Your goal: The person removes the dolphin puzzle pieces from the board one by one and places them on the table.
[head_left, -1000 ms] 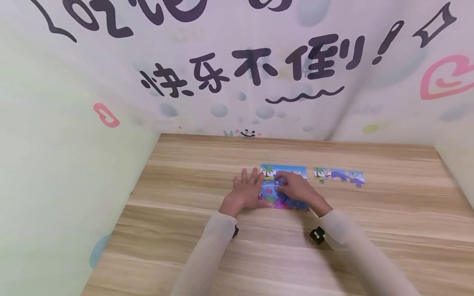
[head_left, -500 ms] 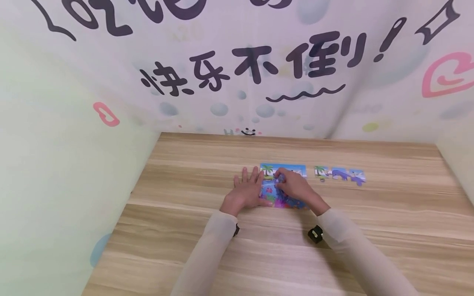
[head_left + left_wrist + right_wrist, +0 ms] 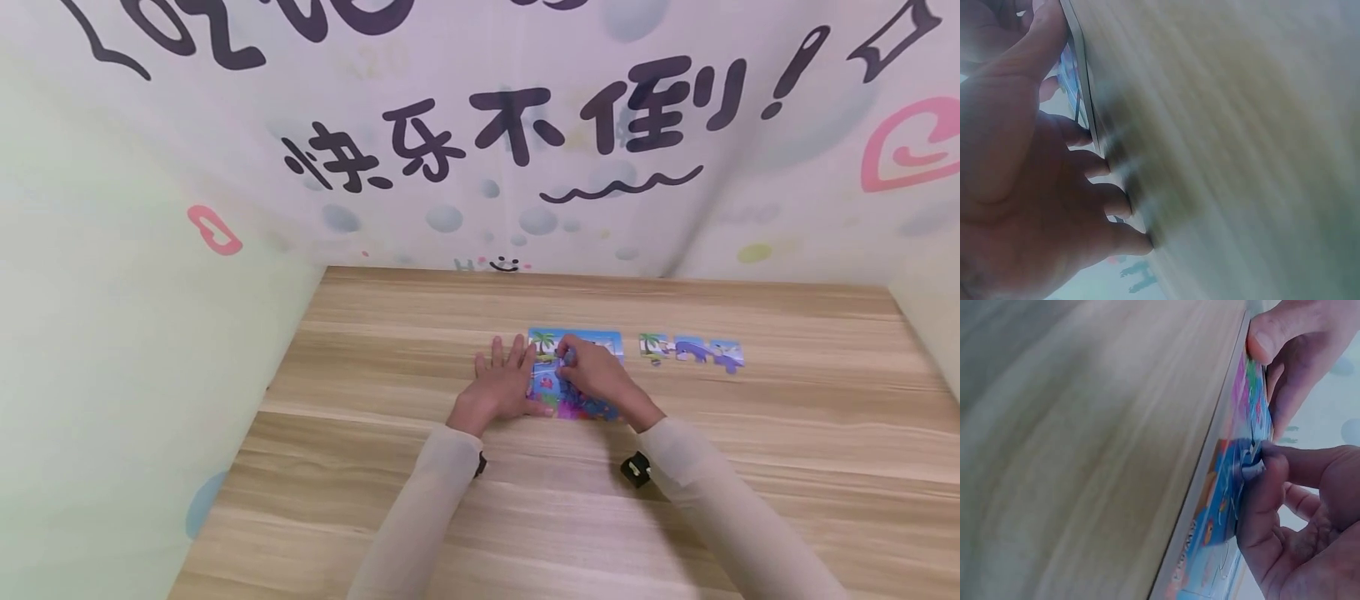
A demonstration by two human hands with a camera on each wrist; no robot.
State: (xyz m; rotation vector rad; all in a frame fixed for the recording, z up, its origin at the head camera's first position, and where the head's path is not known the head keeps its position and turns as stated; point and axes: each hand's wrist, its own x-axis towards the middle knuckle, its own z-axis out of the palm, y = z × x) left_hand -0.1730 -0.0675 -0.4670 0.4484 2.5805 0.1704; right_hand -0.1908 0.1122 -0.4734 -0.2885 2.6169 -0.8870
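Observation:
A jigsaw puzzle board (image 3: 545,392) with a palm tree and a sea scene lies on the table. My left hand (image 3: 495,392) rests with fingers spread at its left edge, thumb near the lower left corner. In the right wrist view, the left thumb touches the board's edge. Over the board's middle, my right hand (image 3: 596,369) pinches a small bluish puzzle piece (image 3: 1252,470) between thumb and index finger, close to the surface. That hand hides much of the board's right half. Three loose puzzle pieces lie to the right: a palm tree piece (image 3: 652,344), a purple whale piece (image 3: 690,347) and another purple-and-white piece (image 3: 727,353).
The wooden table (image 3: 360,358) meets a white wall covering (image 3: 420,242) with dark lettering at its back edge. A pale side wall (image 3: 97,350) borders the left. Black wrist devices, one being the right wrist device (image 3: 636,469), hang beneath the forearms.
My right hand has shifted slightly toward the board's far edge, still pinching the piece. The left hand keeps its place on the board. The head view has tilted a little.

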